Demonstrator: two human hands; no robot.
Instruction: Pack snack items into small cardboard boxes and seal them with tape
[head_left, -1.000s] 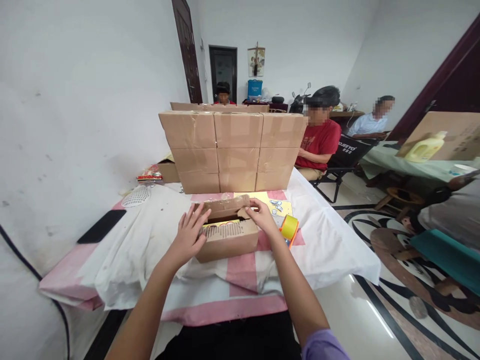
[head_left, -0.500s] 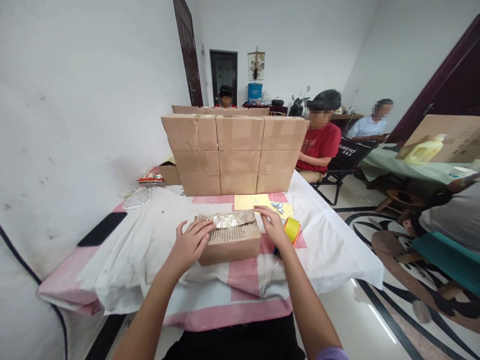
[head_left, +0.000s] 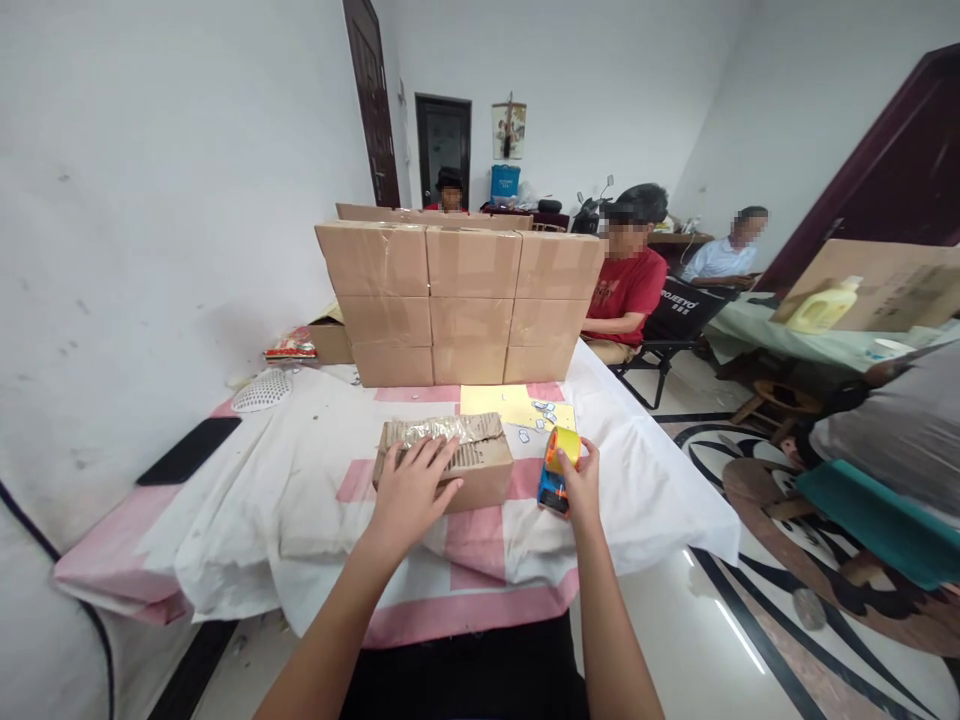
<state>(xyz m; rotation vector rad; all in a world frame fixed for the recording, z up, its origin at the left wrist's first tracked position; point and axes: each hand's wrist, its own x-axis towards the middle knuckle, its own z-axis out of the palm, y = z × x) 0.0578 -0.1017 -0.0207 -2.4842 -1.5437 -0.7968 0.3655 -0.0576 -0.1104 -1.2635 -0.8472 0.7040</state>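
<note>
A small cardboard box (head_left: pixel 484 475) lies in front of me on the cloth, with crinkled clear tape along its top. My left hand (head_left: pixel 416 480) rests on its left part, fingers spread. To the right of the box, my right hand (head_left: pixel 583 478) is closed around the yellow roll of a tape dispenser (head_left: pixel 553 490), whose body is blue and orange. Behind the dispenser lies a yellow sheet (head_left: pixel 491 402) with several small blue-and-white cut-out pieces (head_left: pixel 544 412) on and beside it.
Stacked cardboard boxes (head_left: pixel 469 310) form a wall across the table's back. A black phone-like slab (head_left: pixel 190 450) and a white perforated piece (head_left: pixel 262 390) lie at left. A person in a red shirt (head_left: pixel 626 290) sits beyond the right edge; others sit farther off.
My right hand has left the box's right end and closed on the tape dispenser. The left hand has spread over the box's left part. The view has shifted slightly.
</note>
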